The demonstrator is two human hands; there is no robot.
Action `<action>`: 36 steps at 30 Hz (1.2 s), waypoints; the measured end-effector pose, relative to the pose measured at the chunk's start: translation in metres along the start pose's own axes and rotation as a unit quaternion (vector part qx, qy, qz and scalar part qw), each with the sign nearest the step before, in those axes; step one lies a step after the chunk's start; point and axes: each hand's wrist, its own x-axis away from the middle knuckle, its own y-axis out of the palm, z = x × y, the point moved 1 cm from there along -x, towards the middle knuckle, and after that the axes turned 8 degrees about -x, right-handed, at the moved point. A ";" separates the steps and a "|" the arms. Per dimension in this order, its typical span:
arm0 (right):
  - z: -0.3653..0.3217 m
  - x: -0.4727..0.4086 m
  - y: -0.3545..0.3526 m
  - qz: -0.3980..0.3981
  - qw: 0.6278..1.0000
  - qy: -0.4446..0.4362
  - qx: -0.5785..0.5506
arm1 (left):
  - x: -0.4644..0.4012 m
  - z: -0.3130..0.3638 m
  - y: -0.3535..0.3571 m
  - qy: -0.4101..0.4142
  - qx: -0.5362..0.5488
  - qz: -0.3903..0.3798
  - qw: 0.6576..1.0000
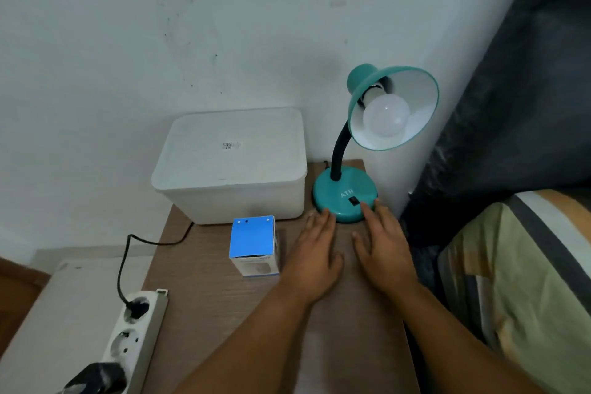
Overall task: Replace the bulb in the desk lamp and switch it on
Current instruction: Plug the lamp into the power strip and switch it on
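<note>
Hiding lamp base (pixel 343 193) rim, fingertips (pixel 326 213)

A home bedroom, by the look of it: small wood-grain bedside table (pixel 224 297) pushed into a white-walled corner, striped yellow-green bedding (pixel 524 281) right beside it, dark curtain fabric (pixel 527 89) hanging above. Teal gooseneck desk lamp (pixel 345 192), lidded white plastic storage box (pixel 230 163), white multi-socket power strip (pixel 134 339).
</note>
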 end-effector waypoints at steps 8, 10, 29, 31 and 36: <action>0.013 -0.023 0.015 -0.003 0.999 -0.048 0.002 | -0.021 -0.015 0.017 0.021 -0.075 0.031 0.996; 0.014 -0.024 0.017 0.004 0.999 -0.049 -0.014 | -0.022 -0.016 0.019 0.018 -0.081 0.031 0.996; 0.010 -0.021 0.017 0.003 0.998 -0.039 -0.047 | -0.024 -0.015 0.020 0.009 -0.096 0.026 0.995; 0.011 -0.020 0.018 0.006 0.998 -0.043 -0.046 | -0.023 -0.014 0.020 0.008 -0.096 0.027 0.995; 0.009 -0.020 0.017 0.019 0.998 -0.045 -0.041 | -0.022 -0.012 0.017 0.011 -0.081 0.032 0.996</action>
